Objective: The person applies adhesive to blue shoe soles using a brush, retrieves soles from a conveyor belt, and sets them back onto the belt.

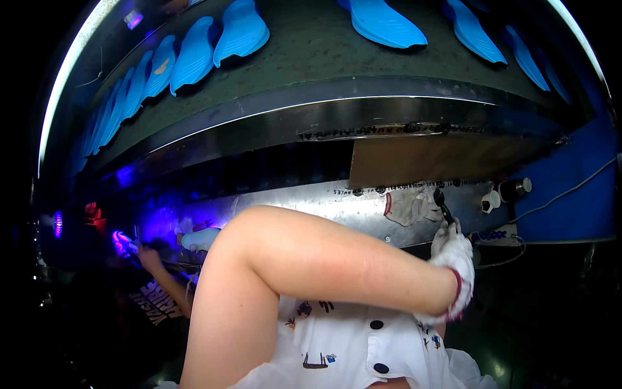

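Note:
My left forearm crosses in front of me from lower left to right. At its end, my left hand [451,249], in a white knit glove with a dark red cuff edge, is closed on a slim black tool [444,206]. The tool's exact kind does not show. Beyond the fingers, a crumpled white work glove [411,206] with a red edge lies on the metal ledge [298,198]. Below the left wrist, a bit of white knit and bare skin shows, seemingly my right hand [430,319]; its fingers are hidden.
Blue shoe soles [389,26] lie on a dark green conveyor belt [304,61] across the far side. A brown cardboard sheet [427,159] stands under its edge. At right are a white cup-like object [491,201], a dark cylinder [515,189] and a cable [570,189]. A co-worker's hand [150,259] is under violet light.

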The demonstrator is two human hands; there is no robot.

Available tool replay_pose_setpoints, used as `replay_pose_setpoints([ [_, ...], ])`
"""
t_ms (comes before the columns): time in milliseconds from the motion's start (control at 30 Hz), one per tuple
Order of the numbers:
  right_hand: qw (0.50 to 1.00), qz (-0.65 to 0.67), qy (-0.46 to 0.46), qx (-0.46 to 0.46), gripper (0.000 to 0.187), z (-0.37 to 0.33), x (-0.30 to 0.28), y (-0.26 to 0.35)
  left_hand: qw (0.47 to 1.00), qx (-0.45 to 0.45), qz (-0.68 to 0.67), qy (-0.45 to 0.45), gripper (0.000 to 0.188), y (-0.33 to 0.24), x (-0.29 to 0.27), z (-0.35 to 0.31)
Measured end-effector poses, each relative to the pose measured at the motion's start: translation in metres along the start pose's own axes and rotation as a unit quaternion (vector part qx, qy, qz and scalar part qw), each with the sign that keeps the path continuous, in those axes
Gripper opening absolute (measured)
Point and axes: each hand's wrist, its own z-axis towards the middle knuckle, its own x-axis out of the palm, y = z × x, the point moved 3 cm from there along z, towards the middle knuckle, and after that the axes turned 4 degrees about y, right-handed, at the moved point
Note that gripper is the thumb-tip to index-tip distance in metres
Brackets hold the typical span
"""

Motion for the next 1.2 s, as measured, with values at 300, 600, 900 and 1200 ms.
replay_pose_setpoints([
  [300, 0.990, 0.108, -0.035, 0.082, 0.038, 0.005, 0.065, 0.045, 0.547, 0.448, -0.688, -0.164, 0.017, 0.135, 0.164, 0.166],
  [600, 0.992, 0.087, 0.085, -0.045, 0.023, -0.015, 0.075, 0.061, 0.601, 0.112, -0.765, -0.203, 0.034, 0.238, 0.333, 0.259],
  [900, 0.995, 0.035, 0.088, -0.012, 0.026, -0.034, 0.140, 0.036, 0.791, 0.173, -0.512, 0.286, 0.032, 0.272, 0.495, 0.217],
  [1200, 0.996, -0.049, 0.074, 0.011, 0.032, -0.041, 0.162, 0.006, 0.812, 0.043, -0.552, 0.183, 0.021, 0.248, 0.499, 0.194],
])
